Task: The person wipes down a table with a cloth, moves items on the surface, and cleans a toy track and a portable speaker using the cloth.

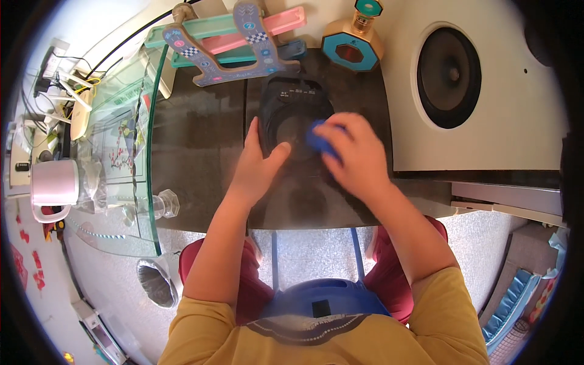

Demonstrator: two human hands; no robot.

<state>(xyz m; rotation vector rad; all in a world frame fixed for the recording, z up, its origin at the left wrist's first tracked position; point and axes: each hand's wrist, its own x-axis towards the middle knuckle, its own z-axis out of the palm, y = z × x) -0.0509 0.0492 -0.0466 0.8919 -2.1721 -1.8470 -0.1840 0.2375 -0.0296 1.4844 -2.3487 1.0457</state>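
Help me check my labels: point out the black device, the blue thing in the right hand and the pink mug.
Black device [296, 114]: head view, on its upper face.
Blue thing [317, 142]: head view, on its exposed left part.
Pink mug [55, 182]: head view, on its side wall.

In front of you, the dark, glossy tabletop carries a colourful toy ramp along its far edge, left of centre, a gold-and-turquoise bottle at its far right corner, and a black device around its middle.
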